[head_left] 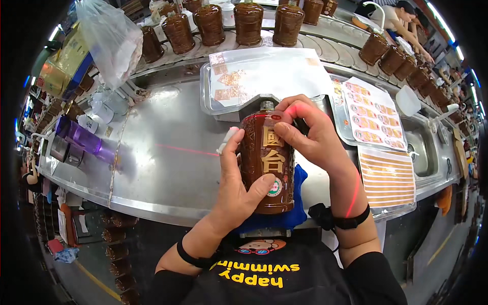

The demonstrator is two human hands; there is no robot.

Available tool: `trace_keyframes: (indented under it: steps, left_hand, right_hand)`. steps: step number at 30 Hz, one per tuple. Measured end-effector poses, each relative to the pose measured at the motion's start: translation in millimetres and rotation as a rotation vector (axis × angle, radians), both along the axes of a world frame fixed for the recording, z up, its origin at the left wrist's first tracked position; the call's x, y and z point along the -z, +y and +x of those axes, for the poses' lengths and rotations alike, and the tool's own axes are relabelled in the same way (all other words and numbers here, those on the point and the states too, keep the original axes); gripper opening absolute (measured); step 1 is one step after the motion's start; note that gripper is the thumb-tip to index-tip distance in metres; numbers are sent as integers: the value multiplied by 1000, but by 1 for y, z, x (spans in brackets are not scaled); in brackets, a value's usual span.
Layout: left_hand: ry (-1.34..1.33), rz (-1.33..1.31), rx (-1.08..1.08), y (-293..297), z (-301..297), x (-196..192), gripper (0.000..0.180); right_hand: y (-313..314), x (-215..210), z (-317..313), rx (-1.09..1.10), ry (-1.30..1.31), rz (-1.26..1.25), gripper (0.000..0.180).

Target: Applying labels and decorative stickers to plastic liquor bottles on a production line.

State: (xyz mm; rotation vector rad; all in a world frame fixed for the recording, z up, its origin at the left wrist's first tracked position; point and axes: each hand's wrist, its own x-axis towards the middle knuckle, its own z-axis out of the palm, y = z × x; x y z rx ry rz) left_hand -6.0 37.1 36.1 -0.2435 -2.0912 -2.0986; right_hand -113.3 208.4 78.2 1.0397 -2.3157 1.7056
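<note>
A brown glazed bottle (252,152) with large gold characters and a round green-and-white emblem leans in front of me, above a blue cloth (300,188). My left hand (236,188) is wrapped round its left side, thumb pressed on the front beside the emblem. At the bottle's upper right shoulder, my right hand (312,134) has its thumb and fingers pinched together, close to a small red oval label (276,117). Whatever lies between those fingertips is too small to make out. A thin red light line crosses the bottle's shoulder and my right forearm.
Behind the bottle lies a tray (206,91) with a white decal sheet (274,76). To the right are a sheet of red-and-gold labels (373,112), a gold-striped sheet (387,175) and a sink (424,152). Brown bottles (249,25) line the conveyor; a purple cup (84,136) lies left.
</note>
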Motion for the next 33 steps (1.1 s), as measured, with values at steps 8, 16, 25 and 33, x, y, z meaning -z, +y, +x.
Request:
trace_keyframes:
  steps: [8, 16, 25, 33]
  left_hand:
    - [-3, 13, -7, 0, 1, 4, 83]
    - [-15, -34, -17, -2, 2, 6, 83]
    - [-8, -23, -34, -5, 0, 4, 78]
    - [-60, 67, -49, -8, -22, -1, 59]
  right_hand:
    - [0, -4, 5, 10, -52, 31, 17]
    - [0, -4, 5, -3, -79, 36, 19]
    - [-1, -1, 3, -7, -60, 21, 20]
    - [0, 1, 1, 24, -2, 32, 19]
